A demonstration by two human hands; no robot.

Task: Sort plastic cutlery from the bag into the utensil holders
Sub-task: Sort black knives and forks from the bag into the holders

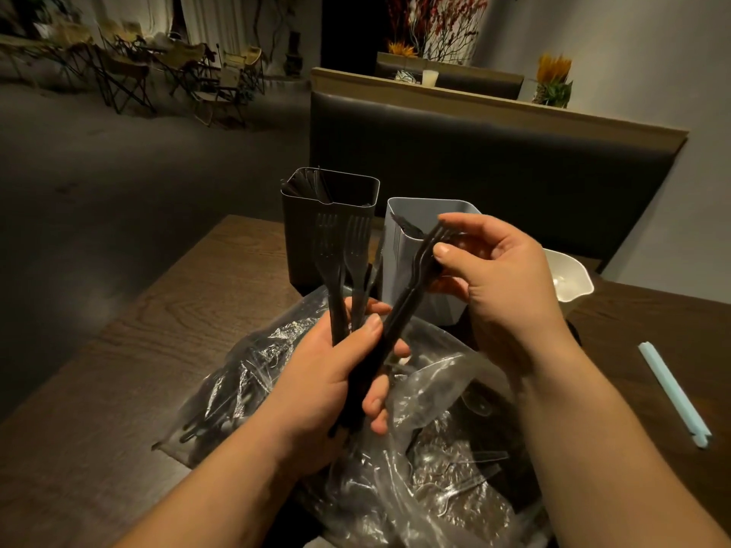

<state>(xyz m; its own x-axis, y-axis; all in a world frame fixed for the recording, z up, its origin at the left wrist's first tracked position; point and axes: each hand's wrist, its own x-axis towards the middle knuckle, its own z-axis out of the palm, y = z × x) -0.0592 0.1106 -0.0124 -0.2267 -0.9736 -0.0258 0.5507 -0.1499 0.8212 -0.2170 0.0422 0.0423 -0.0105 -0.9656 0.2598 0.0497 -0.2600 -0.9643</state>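
- Head view: left hand (328, 381) grips upright black forks (325, 247) above the bag (435, 488).
- Right hand (506, 286) pinches a slanted fork stack (411, 288).
- Black holder (302, 219) and grey holder (399, 251) stand behind; bare table (138, 350) leftward.

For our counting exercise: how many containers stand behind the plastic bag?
3: black rectangular plastic holder, left; pale grey plastic holder, middle; cream plastic tub, right, partly hidden by the right hand.

Dim, warm — edges seemingly warped

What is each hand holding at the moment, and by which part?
The left hand grips black forks by their handles. The right hand pinches the head end of a tilted stack, whose handles also sit in the left hand.
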